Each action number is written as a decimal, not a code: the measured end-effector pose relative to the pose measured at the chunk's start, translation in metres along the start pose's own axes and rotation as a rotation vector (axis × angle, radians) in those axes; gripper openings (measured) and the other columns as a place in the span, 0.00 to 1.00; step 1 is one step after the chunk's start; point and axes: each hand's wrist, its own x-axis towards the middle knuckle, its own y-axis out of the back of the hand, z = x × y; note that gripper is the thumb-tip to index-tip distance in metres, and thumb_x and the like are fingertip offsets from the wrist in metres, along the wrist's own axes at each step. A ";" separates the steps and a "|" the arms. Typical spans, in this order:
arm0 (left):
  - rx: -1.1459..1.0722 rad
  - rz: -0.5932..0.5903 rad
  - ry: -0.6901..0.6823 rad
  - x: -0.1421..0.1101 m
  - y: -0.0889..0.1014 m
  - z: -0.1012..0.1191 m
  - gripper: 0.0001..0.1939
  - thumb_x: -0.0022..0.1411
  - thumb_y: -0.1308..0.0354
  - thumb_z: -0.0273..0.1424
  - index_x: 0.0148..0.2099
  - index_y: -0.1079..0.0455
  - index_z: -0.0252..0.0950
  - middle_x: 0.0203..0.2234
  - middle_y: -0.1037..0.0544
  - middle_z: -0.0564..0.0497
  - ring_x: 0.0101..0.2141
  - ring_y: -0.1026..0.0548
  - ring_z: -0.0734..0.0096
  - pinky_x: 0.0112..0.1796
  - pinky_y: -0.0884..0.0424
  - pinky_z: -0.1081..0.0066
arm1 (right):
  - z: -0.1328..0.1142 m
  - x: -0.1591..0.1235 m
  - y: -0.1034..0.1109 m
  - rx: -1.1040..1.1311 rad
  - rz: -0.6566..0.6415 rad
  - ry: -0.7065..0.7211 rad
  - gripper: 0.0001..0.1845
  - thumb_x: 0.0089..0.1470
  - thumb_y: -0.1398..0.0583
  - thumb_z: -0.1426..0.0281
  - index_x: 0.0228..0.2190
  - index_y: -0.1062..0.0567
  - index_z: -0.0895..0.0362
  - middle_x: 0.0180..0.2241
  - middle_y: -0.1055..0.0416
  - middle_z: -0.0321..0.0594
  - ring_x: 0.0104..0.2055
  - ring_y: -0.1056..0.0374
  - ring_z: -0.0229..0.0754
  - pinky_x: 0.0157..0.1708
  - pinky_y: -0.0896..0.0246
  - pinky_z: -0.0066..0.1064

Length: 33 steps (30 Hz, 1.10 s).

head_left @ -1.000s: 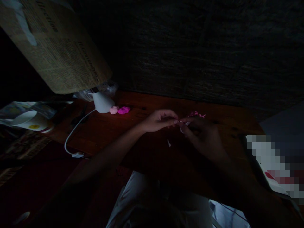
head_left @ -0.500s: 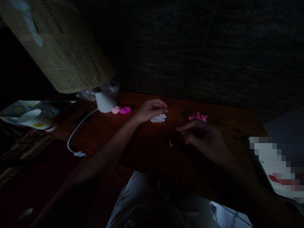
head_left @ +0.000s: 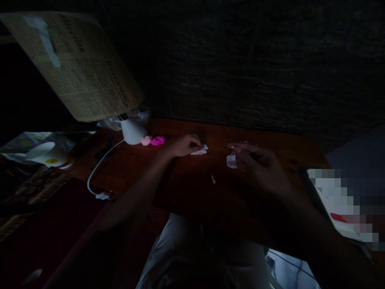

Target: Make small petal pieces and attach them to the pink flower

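My left hand (head_left: pixel 184 145) is at the white, crumpled, clay-like lump (head_left: pixel 200 150) on the wooden table. Its thumb and fingertips pinch together at the lump's upper edge. My right hand (head_left: pixel 261 162) hovers to the right, with a tiny white bit (head_left: pixel 232 147) between thumb and forefinger. Just under those fingers a pale, translucent-looking piece (head_left: pixel 231 161) shows; whether the hand touches it I cannot tell. A cluster of small pink pieces (head_left: pixel 246 141) lies behind the right hand, mostly covered. Between the hands and nearer to me lies a thin white stick-like piece (head_left: pixel 213 179).
A light pink lump (head_left: pixel 146 140) and a magenta lump (head_left: pixel 158 140) sit beside the white lamp base (head_left: pixel 132 132). Its newsprint shade (head_left: pixel 90 76) leans over the left side. A white cable (head_left: pixel 93 172), a paper cup (head_left: pixel 48 154) and a partly blurred device (head_left: pixel 327 200) flank the table.
My hands first worked together, then parted. My left hand moved left and came down onto the white lump, fingers closing. The right rose slightly, and the pale piece now shows beneath it.
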 end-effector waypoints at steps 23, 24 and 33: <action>-0.321 0.482 -0.325 0.006 -0.036 0.073 0.09 0.62 0.35 0.33 0.43 0.22 0.34 0.34 0.21 0.48 0.30 0.26 0.78 0.29 0.31 0.77 | 0.003 0.004 -0.001 0.042 -0.090 -0.066 0.18 0.44 0.27 0.54 0.28 0.19 0.56 0.25 0.25 0.35 0.28 0.33 0.38 0.31 0.38 0.31; -0.332 0.464 -0.326 0.005 -0.035 0.074 0.09 0.63 0.35 0.33 0.43 0.22 0.34 0.35 0.21 0.47 0.30 0.26 0.78 0.29 0.31 0.77 | 0.003 0.003 -0.002 0.060 -0.081 -0.072 0.18 0.44 0.27 0.54 0.28 0.18 0.56 0.25 0.25 0.36 0.28 0.33 0.38 0.31 0.38 0.31; -0.326 0.459 -0.358 0.003 -0.036 0.076 0.07 0.62 0.36 0.29 0.43 0.21 0.37 0.39 0.20 0.46 0.35 0.23 0.75 0.31 0.28 0.75 | 0.004 0.000 -0.009 0.252 -0.060 -0.246 0.18 0.43 0.27 0.55 0.31 0.17 0.55 0.22 0.34 0.31 0.23 0.45 0.32 0.21 0.51 0.26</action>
